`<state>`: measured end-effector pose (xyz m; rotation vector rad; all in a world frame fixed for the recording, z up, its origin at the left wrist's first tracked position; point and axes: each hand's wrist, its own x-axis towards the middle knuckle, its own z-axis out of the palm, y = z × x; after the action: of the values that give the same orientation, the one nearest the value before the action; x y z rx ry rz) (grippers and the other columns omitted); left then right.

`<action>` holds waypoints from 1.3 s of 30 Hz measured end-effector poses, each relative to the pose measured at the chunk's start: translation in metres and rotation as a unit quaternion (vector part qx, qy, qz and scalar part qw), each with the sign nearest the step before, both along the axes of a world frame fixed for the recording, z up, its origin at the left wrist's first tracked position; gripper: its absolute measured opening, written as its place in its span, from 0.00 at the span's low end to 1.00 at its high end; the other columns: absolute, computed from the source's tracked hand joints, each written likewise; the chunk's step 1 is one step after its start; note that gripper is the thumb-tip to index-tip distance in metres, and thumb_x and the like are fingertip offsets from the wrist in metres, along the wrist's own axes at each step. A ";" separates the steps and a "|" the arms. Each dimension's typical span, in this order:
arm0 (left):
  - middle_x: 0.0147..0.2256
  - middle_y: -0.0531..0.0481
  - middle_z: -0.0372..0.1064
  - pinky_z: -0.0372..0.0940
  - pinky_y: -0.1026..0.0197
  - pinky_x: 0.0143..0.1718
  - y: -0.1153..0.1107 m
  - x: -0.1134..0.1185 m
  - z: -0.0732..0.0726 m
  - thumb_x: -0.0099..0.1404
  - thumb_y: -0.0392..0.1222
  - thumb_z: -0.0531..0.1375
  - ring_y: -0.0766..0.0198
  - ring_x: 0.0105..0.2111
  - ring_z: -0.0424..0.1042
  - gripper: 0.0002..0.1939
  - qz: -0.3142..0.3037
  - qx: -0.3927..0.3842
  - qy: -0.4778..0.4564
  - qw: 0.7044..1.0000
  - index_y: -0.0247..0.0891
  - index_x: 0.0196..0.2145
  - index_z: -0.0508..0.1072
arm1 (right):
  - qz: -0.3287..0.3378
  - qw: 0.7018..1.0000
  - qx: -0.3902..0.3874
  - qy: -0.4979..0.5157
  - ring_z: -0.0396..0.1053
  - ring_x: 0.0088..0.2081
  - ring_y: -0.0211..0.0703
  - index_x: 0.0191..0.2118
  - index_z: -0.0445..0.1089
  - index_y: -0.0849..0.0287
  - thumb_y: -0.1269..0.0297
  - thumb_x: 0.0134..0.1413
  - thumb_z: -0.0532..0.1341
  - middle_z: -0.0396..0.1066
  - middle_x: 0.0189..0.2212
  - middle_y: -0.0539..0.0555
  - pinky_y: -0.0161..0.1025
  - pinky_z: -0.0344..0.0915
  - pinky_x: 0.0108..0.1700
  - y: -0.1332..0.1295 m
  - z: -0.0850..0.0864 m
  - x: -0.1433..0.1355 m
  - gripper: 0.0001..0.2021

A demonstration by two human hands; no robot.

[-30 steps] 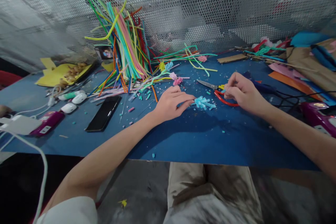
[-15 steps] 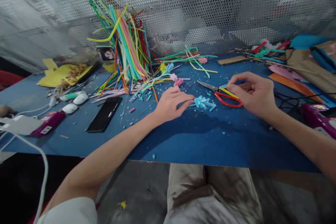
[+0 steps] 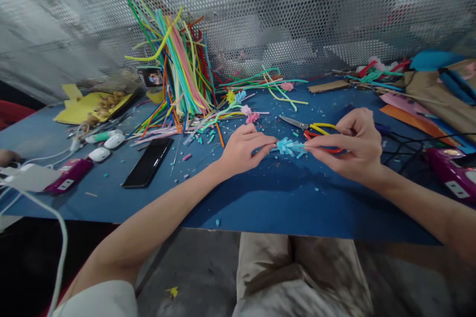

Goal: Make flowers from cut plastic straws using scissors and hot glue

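Note:
A light-blue pipe-cleaner flower [image 3: 287,146] is stretched between my two hands, just above the blue table. My left hand [image 3: 247,149] pinches its left end between thumb and fingertips. At its right end, the thumb and fingertips of my right hand [image 3: 351,144] close on the tip. Behind the right fingers lie scissors [image 3: 308,126] with red and yellow handles, their blades pointing left. Small finished flowers, a pink one [image 3: 253,118] and a yellow one [image 3: 230,96] among them, lie beyond my left hand.
A tall bundle of coloured pipe cleaners [image 3: 184,69] stands at the back left. Nearer lies a black phone [image 3: 148,162], with white earbuds [image 3: 107,146] and a purple power strip [image 3: 69,174] to its left. Paper and card sheets [image 3: 412,114] lie at the right. Small clippings are scattered around.
My right hand has moved left and slightly down from beside the scissors handles to the flower's right end, and its fingers now pinch there. My left hand stays in place.

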<state>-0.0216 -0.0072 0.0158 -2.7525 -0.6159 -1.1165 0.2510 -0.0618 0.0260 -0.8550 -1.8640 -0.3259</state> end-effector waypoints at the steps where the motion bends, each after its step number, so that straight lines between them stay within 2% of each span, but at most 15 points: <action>1: 0.34 0.53 0.79 0.63 0.58 0.37 0.000 0.000 0.000 0.69 0.42 0.61 0.63 0.31 0.67 0.07 0.000 0.002 0.001 1.000 0.41 0.42 0.77 | -0.010 1.000 0.000 -0.009 0.54 0.31 0.40 0.35 0.81 0.43 0.61 0.50 0.72 0.50 0.28 0.49 0.47 0.53 0.39 -0.001 0.001 -0.001 0.05; 7: 0.34 0.53 0.79 0.62 0.58 0.37 -0.002 0.001 0.001 0.70 0.43 0.60 0.64 0.31 0.66 0.07 0.001 0.009 0.003 1.000 0.41 0.42 0.78 | -0.038 0.999 -0.009 -0.023 0.54 0.33 0.43 0.33 0.82 0.44 0.56 0.53 0.70 0.50 0.28 0.51 0.49 0.50 0.41 -0.002 0.006 -0.005 0.03; 18: 0.34 0.50 0.79 0.61 0.58 0.38 -0.002 0.001 0.001 0.71 0.44 0.58 0.63 0.31 0.65 0.10 0.005 -0.013 0.016 1.000 0.40 0.42 0.78 | 0.011 0.999 -0.020 -0.040 0.53 0.30 0.38 0.37 0.82 0.44 0.61 0.52 0.71 0.54 0.23 0.48 0.46 0.49 0.40 0.000 0.003 -0.004 0.06; 28: 0.34 0.49 0.79 0.61 0.58 0.39 -0.001 -0.002 -0.001 0.71 0.44 0.58 0.63 0.33 0.67 0.10 -0.003 -0.019 0.012 1.000 0.40 0.43 0.78 | 0.008 0.998 -0.005 -0.063 0.53 0.31 0.39 0.35 0.81 0.48 0.63 0.51 0.71 0.54 0.23 0.48 0.47 0.48 0.41 -0.001 0.007 -0.006 0.04; 39: 0.34 0.50 0.79 0.61 0.57 0.38 -0.001 -0.002 0.000 0.71 0.44 0.58 0.62 0.32 0.66 0.10 0.008 -0.031 0.026 0.999 0.41 0.42 0.79 | -0.006 0.997 -0.028 -0.076 0.54 0.31 0.39 0.34 0.81 0.46 0.61 0.53 0.69 0.55 0.23 0.48 0.47 0.48 0.43 -0.003 0.005 -0.005 0.02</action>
<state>-0.0232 -0.0081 0.0157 -2.8127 -0.6762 -1.0347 0.2458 -0.0645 0.0313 -0.9005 -2.0173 -0.3554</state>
